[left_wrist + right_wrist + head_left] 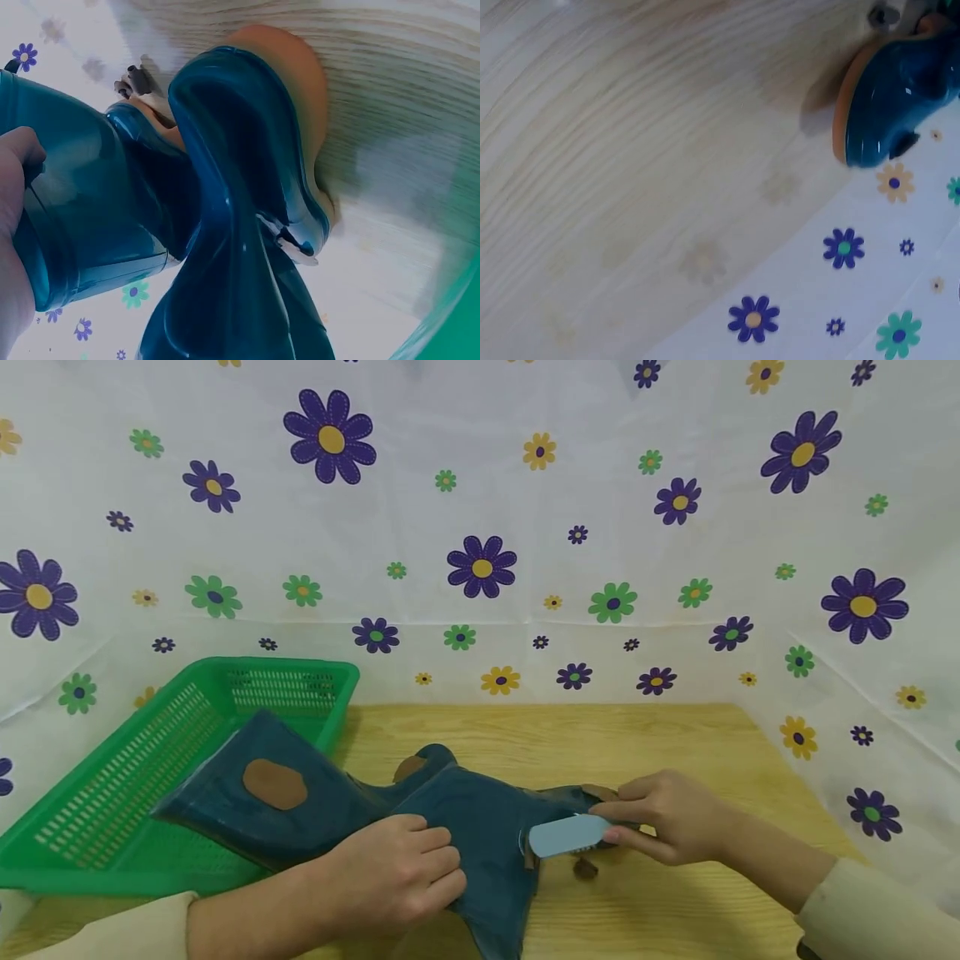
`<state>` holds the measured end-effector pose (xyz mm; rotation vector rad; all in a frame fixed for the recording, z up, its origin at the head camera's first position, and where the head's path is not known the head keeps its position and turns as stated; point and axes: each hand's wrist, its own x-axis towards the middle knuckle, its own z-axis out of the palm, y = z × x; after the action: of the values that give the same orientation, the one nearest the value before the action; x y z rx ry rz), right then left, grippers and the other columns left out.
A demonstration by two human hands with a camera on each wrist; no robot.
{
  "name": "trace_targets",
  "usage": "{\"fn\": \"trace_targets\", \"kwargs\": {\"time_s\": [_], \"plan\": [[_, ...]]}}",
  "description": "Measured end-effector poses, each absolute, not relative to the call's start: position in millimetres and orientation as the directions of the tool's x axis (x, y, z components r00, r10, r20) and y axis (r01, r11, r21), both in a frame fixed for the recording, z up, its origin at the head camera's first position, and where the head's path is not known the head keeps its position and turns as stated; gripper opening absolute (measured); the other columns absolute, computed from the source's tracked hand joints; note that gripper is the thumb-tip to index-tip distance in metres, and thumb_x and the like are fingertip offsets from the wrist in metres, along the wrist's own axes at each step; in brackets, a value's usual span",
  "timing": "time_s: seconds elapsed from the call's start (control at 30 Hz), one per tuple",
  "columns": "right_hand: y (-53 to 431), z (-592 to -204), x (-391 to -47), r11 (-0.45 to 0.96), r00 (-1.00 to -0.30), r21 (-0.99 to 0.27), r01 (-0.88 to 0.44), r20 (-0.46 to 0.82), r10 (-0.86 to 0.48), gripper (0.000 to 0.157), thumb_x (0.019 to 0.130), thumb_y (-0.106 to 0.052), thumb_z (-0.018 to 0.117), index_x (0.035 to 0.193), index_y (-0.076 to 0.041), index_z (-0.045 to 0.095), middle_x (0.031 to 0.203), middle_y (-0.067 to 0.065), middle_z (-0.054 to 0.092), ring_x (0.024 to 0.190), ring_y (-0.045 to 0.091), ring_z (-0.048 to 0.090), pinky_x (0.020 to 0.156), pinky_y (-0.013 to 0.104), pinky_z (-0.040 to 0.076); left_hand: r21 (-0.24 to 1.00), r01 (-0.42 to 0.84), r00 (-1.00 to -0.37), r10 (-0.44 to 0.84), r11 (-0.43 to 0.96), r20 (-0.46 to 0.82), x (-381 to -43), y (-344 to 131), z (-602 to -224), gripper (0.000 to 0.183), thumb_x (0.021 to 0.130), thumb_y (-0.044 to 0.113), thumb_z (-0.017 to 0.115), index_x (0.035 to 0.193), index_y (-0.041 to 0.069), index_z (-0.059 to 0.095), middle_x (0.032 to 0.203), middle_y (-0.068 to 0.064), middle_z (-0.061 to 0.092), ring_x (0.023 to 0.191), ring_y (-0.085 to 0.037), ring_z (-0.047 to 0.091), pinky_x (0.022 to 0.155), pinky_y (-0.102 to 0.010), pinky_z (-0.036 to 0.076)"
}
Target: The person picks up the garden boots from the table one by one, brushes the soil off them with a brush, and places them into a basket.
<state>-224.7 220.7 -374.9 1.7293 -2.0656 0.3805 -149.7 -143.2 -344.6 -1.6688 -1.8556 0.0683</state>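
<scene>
Two dark teal rubber boots with brown soles lie side by side. My left hand (397, 872) grips the shaft of the nearer boot (487, 827), whose foot points right. In the left wrist view, fingers (22, 154) curl over that shaft's top edge. My right hand (667, 818) pinches one end of a light blue brush (567, 835), its other end over the heel area of the nearer boot. The other boot (322, 810) lies to the left, its shaft overlapping the basket and bearing a brown patch (275, 783). In the right wrist view a boot toe (889, 105) shows.
A green plastic basket (90, 872) with slotted walls stands at the left on the wooden table (637, 735). A small dark brown clump (585, 868) lies beside the boot under the brush. A white flower-print curtain (412, 518) encloses the back and sides.
</scene>
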Motion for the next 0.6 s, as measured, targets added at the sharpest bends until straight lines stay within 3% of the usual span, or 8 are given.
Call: {"fn": "trace_targets", "kwargs": {"time_s": [0.17, 0.43, 0.5, 0.6], "plan": [[241.8, -368.7, -225.6, 0.242, -0.183, 0.065, -0.968, 0.477, -0.860, 0.036, 0.104, -0.037, 0.050, 0.106, -0.014, 0.077, 0.063, -0.012, 0.041, 0.062, -0.008, 0.016, 0.055, 0.007, 0.018, -0.446, 0.875, 0.011, 0.914, 0.187, 0.405, -150.7, -141.3, -344.3, 0.046, 0.110, 0.012, 0.026, 0.084, 0.021, 0.063, 0.075, 0.011, 0.060, 0.067, -0.005, 0.047, 0.056, -0.016, 0.030], [257.0, -358.0, -230.2, 0.277, -0.197, 0.078, -0.958, 0.524, -0.829, 0.038, 0.104, -0.039, 0.049, 0.100, -0.014, 0.078, 0.063, -0.015, 0.043, 0.061, -0.010, 0.022, 0.054, 0.006, 0.022, -0.451, 0.873, 0.022, 0.911, 0.183, 0.412, -150.8, -139.9, -341.5, 0.046, 0.110, 0.012, 0.026, 0.084, 0.021, 0.063, 0.074, 0.011, 0.059, 0.066, -0.005, 0.047, 0.055, -0.016, 0.030], [261.5, -356.1, -230.7, 0.324, -0.241, 0.061, -0.944, 0.544, -0.804, 0.038, 0.104, -0.038, 0.051, 0.100, -0.012, 0.078, 0.064, -0.015, 0.045, 0.060, -0.011, 0.025, 0.053, 0.006, 0.024, -0.438, 0.879, 0.016, 0.908, 0.186, 0.419, -149.9, -139.6, -341.3, 0.047, 0.110, 0.012, 0.025, 0.083, 0.021, 0.063, 0.074, 0.011, 0.059, 0.065, -0.006, 0.047, 0.055, -0.016, 0.030], [265.5, -357.2, -230.5, 0.457, -0.381, 0.006, -0.889, 0.543, -0.748, 0.032, 0.102, -0.033, 0.057, 0.103, -0.008, 0.077, 0.066, -0.013, 0.052, 0.057, -0.009, 0.032, 0.052, 0.010, 0.032, -0.419, 0.887, 0.005, 0.904, 0.193, 0.427, -148.7, -140.1, -341.3, 0.048, 0.109, 0.011, 0.024, 0.082, 0.020, 0.063, 0.073, 0.011, 0.058, 0.064, -0.006, 0.046, 0.054, -0.017, 0.030]]}}
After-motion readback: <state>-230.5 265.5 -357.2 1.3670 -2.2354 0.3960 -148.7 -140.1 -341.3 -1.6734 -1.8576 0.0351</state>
